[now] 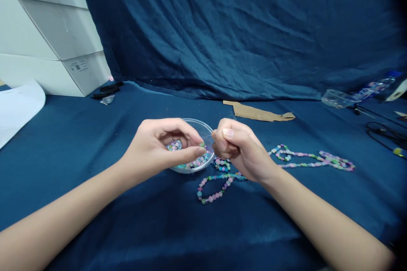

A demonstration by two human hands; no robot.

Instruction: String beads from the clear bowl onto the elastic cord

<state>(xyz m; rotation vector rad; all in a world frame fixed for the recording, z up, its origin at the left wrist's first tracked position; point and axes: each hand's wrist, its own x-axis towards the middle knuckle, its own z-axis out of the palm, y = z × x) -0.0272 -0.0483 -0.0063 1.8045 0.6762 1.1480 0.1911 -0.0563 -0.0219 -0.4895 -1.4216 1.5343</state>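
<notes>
Between thumb and forefinger, my left hand (165,142) pinches a small green bead (202,145). My right hand (237,144) is closed, its thumb and forefinger pinching a thin clear thread (208,136) that runs toward the bead. Whether the thread passes through the bead I cannot tell. Below both hands stands a clear round bowl (208,164) with many pastel beads (193,163) in it, partly hidden by my left hand. A string of beads (214,197) lies looped on the blue cloth under my right hand and stretches off to the right.
White boxes (47,29) are stacked at the back left beside a white sheet (20,108). A torn cardboard piece (257,113) lies behind my hands. At the right are a clear container (337,98), a plastic bottle (375,88) and black cables (386,133).
</notes>
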